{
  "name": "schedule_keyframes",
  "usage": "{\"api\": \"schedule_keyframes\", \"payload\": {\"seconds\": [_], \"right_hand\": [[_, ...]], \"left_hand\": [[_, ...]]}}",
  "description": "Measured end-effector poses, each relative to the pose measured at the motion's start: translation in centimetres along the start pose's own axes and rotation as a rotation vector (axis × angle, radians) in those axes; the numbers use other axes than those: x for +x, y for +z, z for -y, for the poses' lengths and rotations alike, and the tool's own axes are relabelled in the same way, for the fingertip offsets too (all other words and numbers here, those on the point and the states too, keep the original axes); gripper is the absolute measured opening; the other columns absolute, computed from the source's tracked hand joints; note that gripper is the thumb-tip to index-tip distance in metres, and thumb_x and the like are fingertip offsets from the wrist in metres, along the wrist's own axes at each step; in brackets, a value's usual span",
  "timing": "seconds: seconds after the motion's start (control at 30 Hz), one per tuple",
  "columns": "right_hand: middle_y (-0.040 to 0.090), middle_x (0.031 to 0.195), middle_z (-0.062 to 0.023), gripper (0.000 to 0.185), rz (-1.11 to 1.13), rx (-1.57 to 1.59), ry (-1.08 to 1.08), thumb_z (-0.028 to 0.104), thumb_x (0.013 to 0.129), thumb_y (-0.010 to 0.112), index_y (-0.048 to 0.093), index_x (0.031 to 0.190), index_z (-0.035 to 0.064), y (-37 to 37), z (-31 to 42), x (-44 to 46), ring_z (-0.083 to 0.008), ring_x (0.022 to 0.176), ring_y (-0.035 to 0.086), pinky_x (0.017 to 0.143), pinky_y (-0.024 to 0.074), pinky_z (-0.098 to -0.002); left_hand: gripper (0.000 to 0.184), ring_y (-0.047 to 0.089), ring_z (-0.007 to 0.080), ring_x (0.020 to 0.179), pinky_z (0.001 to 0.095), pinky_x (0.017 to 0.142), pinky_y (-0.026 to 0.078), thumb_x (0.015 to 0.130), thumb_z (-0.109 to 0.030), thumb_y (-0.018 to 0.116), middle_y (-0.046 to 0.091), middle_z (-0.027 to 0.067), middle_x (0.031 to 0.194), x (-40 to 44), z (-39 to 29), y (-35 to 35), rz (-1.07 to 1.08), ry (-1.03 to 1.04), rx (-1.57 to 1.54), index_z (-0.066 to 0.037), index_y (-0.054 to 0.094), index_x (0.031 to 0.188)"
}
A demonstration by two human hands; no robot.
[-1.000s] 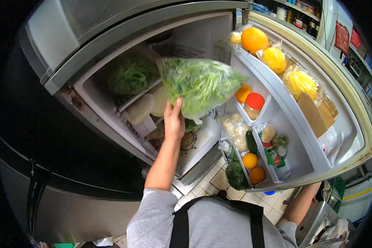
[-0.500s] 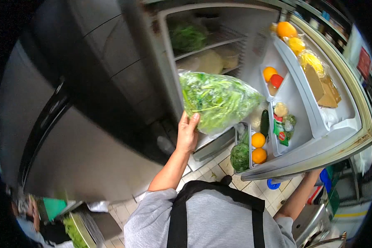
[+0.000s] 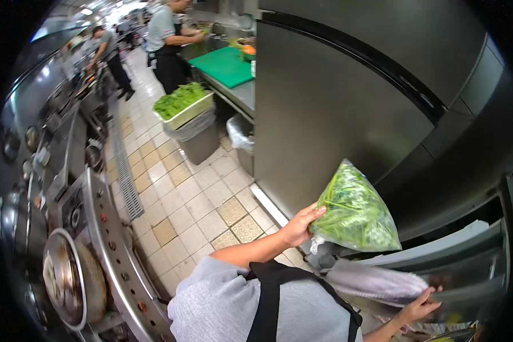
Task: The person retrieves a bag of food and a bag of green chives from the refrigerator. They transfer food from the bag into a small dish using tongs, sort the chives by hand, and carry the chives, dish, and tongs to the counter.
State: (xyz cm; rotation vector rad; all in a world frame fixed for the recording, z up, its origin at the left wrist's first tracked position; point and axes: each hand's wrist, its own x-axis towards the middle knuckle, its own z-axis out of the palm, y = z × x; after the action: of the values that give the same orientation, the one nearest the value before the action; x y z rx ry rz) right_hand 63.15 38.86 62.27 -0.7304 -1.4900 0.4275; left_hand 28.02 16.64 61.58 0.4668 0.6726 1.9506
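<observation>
1. The left grip point(image 3: 302, 224) pinches a clear plastic bag of leafy greens point(image 3: 357, 215) at its side, thumb on the near face; both are in front of the lower part of the steel refrigerator point(image 3: 319, 108).
2. The right grip point(image 3: 420, 306) is to the right of and below the refrigerator's steel door, fingers curled beside a blurred whitish object point(image 3: 376, 283); whether it holds anything, I cannot tell.
3. Left of the refrigerator, a tabletop point(image 3: 243, 99) carries a green cutting board point(image 3: 223, 64), and a co-worker point(image 3: 166, 43) in a dark apron stands there.
4. Also left of the refrigerator, a pale crate point(image 3: 192, 115) full of greens rests atop a grey bin point(image 3: 200, 143).
5. Farther left of the refrigerator, across the tiled floor, a large pot point(image 3: 92, 279) sits by the steel range point(image 3: 118, 259).
</observation>
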Motion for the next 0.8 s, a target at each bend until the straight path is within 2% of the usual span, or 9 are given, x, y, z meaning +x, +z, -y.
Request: {"api": "schedule_keyframes", "payload": {"seconds": [0.03,0.13,0.4,0.5,0.53,0.6,0.67,0.7,0.8], "right_hand": [[0.042,0.130,-0.0193,0.044,0.061,0.002,0.024,0.011,0.093,0.049,0.030,0.128,-0.0091,11.7,3.6,-0.8,-0.0211,0.113,0.046,0.094,0.0394,-0.0328],[0.042,0.129,-0.0227,0.046,0.091,0.027,-0.104,0.016,0.093,0.050,0.034,0.127,-0.0101,17.3,2.2,1.9,-0.0258,0.117,0.043,0.099,0.0338,-0.0349],[0.046,0.125,-0.0172,0.048,0.272,0.023,-0.112,0.013,0.091,0.055,0.035,0.130,-0.0067,16.3,-0.2,5.3,-0.0214,0.109,0.047,0.094,0.0374,-0.0311],[0.052,0.114,-0.0142,0.049,-0.071,-0.246,-0.256,0.008,0.083,0.062,0.041,0.127,-0.0019,16.7,9.3,1.6,-0.0204,0.096,0.053,0.086,0.0417,-0.0332],[0.053,0.113,-0.0135,0.042,-0.078,-0.203,-0.364,0.005,0.082,0.060,0.044,0.121,-0.0019,17.2,11.6,-0.2,-0.0205,0.093,0.054,0.086,0.0419,-0.0326],[0.054,0.113,-0.0128,0.036,0.296,0.141,-0.383,0.004,0.076,0.064,0.052,0.108,-0.0022,18.7,12.6,-4.9,-0.0267,0.097,0.053,0.088,0.0410,-0.0361],[0.054,0.114,-0.0131,0.054,0.790,0.013,-0.597,0.009,0.063,0.073,0.055,0.115,0.0111,21.0,17.5,-8.5,-0.0295,0.104,0.050,0.091,0.0375,-0.0401],[0.053,0.115,-0.0123,0.057,0.913,0.057,-0.648,0.013,0.061,0.074,0.057,0.114,0.0181,22.6,18.3,-9.9,-0.0277,0.107,0.049,0.091,0.0370,-0.0397],[0.054,0.111,-0.0085,0.047,0.990,0.114,-0.693,0.012,0.065,0.070,0.059,0.111,0.0164,27.0,19.6,-12.7,-0.0267,0.102,0.051,0.087,0.0384,-0.0404]], "left_hand": [[0.041,0.052,0.0142,0.108,0.0326,0.091,0.044,0.093,-0.025,0.048,0.054,0.0031,0.118,1.4,-6.9,-7.3,-0.077,-0.008,-0.060,-0.009,0.040,0.130],[0.037,0.053,0.0144,0.105,0.0338,0.087,0.046,0.094,-0.026,0.046,0.054,0.0029,0.115,-2.3,-6.4,-9.3,-0.215,0.087,-0.095,-0.011,0.041,0.128],[0.034,0.057,0.0172,0.100,0.0366,0.084,0.050,0.094,-0.022,0.046,0.056,0.0049,0.111,-5.5,-4.0,-10.3,-0.276,0.136,-0.147,-0.007,0.042,0.123],[0.037,0.057,0.0189,0.100,0.0375,0.082,0.051,0.093,-0.028,0.048,0.055,0.0060,0.113,-6.2,-4.2,-9.6,-0.368,0.081,0.029,-0.008,0.042,0.123],[0.037,0.060,0.0168,0.089,0.0342,0.067,0.055,0.091,-0.024,0.052,0.056,0.0059,0.108,-6.3,-4.7,-8.2,-0.420,0.117,0.011,-0.009,0.041,0.122],[0.037,0.060,0.0169,0.087,0.0348,0.066,0.055,0.090,-0.026,0.054,0.056,0.0055,0.104,-6.4,-4.5,-8.1,-0.441,0.093,0.151,-0.008,0.041,0.120],[0.038,0.060,0.0171,0.085,0.0343,0.066,0.054,0.090,-0.028,0.054,0.056,0.0057,0.102,-6.3,-4.9,-6.8,-0.455,0.055,0.220,-0.007,0.042,0.118],[0.038,0.060,0.0171,0.083,0.0336,0.065,0.054,0.089,-0.029,0.055,0.056,0.0060,0.101,-6.3,-5.0,-6.5,-0.446,0.047,0.229,-0.006,0.042,0.117],[0.040,0.059,0.0168,0.081,0.0308,0.064,0.052,0.089,-0.033,0.055,0.056,0.0070,0.099,-6.9,-6.2,-7.2,-0.388,0.019,0.176,-0.006,0.044,0.116]]}}
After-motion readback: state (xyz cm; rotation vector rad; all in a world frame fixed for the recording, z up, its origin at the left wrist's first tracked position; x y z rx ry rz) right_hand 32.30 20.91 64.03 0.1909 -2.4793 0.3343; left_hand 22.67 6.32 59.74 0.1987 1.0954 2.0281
